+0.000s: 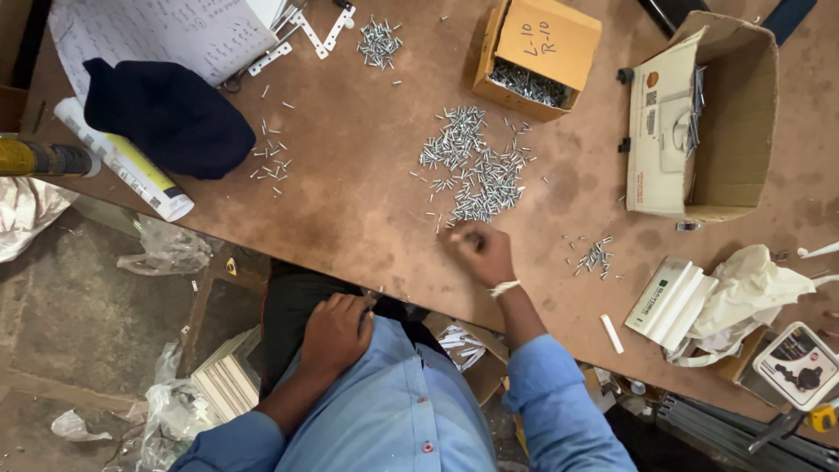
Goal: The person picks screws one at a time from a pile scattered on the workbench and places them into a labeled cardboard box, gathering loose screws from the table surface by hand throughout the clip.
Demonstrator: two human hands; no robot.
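Head view is showing two hands at work over a brown bench (350,192). Nearest, the left hand (336,332) is resting flat with fingers spread on the dark cloth at the person's lap, holding nothing. Just beyond, the right hand (479,252) is curling its fingers tight at the near edge of the big heap of small silver screws (476,166); whether it is pinching any I cannot tell. Four smaller scatters of screws are lying around: one to the right of the wrist (594,258), one to the left (273,162), one at the far edge (378,42), and one filling the small open carton (535,54). A second, larger carton (725,122) is lying on its side at the right. A dark cap (170,114) is sitting far left.
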